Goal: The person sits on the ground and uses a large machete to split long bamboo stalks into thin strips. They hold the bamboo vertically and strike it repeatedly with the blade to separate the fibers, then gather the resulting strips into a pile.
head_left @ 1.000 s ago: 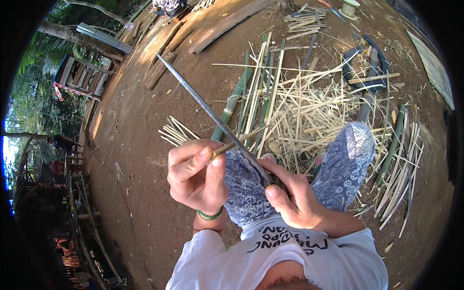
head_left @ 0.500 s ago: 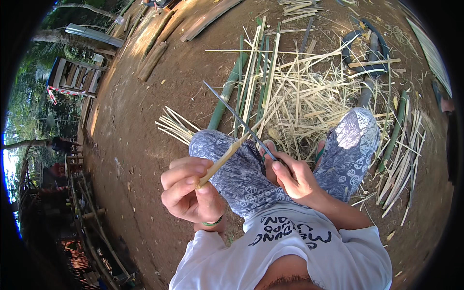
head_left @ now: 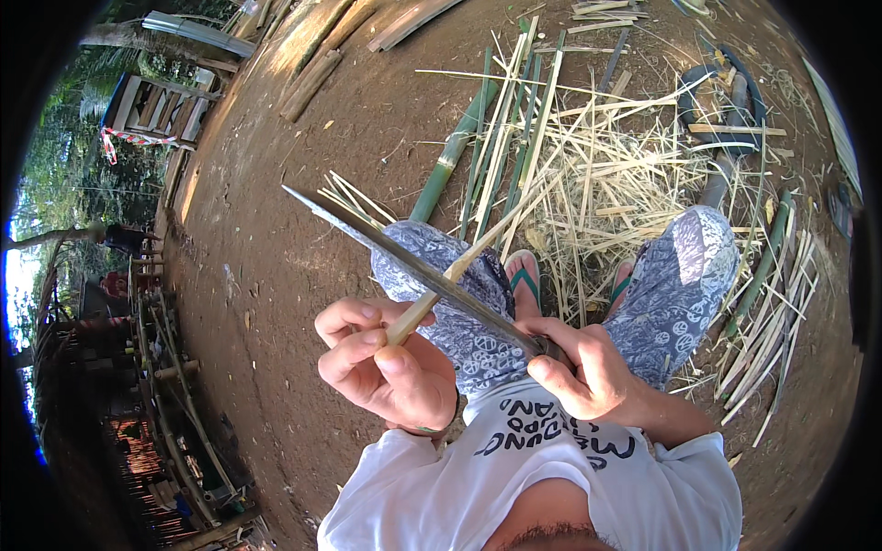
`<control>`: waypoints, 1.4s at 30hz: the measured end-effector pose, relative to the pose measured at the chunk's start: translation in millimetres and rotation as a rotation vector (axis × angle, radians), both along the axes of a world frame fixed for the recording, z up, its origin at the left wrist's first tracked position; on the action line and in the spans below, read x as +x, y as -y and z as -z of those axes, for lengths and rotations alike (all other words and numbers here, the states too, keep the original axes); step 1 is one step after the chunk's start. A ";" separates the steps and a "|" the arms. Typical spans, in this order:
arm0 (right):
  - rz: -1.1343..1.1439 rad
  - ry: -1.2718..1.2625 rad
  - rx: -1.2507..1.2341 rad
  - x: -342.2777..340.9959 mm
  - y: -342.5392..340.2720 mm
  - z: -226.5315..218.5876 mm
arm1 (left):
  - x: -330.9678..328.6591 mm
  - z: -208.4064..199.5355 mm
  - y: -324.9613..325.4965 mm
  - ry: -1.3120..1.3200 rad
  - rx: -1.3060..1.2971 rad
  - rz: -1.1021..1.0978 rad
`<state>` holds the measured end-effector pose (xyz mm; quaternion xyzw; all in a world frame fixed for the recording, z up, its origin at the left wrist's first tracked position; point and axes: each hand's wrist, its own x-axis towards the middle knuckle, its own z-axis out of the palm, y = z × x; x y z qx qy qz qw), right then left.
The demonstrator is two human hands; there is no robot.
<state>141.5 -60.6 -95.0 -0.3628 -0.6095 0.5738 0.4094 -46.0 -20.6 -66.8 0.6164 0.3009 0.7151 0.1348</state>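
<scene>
Between the thumb and fingers of my left hand (head_left: 390, 363) is the near end of a pale bamboo strip (head_left: 412, 318), which points up and away to the right. My right hand (head_left: 583, 367) is wrapped round the handle of a long-bladed machete (head_left: 404, 262). Its dark blade crosses over the strip just beyond my left fingers, tip toward the upper left. The blade's flat side shows, and it hides a short part of the strip. Both hands are above my lap, in front of my patterned trousers (head_left: 455, 354).
Pale bamboo strips and shavings (head_left: 616, 179) litter the ground beyond my feet. Left of them lies a green bamboo pole (head_left: 455, 147); another bundle of strips (head_left: 767, 317) is at the right. A dark ring-shaped object (head_left: 755, 101) lies far right. Logs (head_left: 310, 84) lie far left.
The machete has swung leftward and turned, showing more of its flat side, and now crosses the strip. My left hand has shifted slightly right. The view has tilted a little.
</scene>
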 end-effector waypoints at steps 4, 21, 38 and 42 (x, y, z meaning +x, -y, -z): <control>0.000 -0.071 -0.048 0.9 3.4 1.4 | -5.3 -5.7 11.6 0.086 -0.110 0.056; -0.016 -0.059 0.135 -14.2 15.9 -13.5 | -2.8 -1.9 48.0 0.151 -0.249 0.196; 0.138 0.186 0.023 -28.1 29.3 31.7 | 16.6 9.2 54.6 0.210 -0.228 0.007; 0.108 0.149 -0.016 -22.4 32.7 22.7 | 17.3 21.8 51.5 0.167 -0.153 0.016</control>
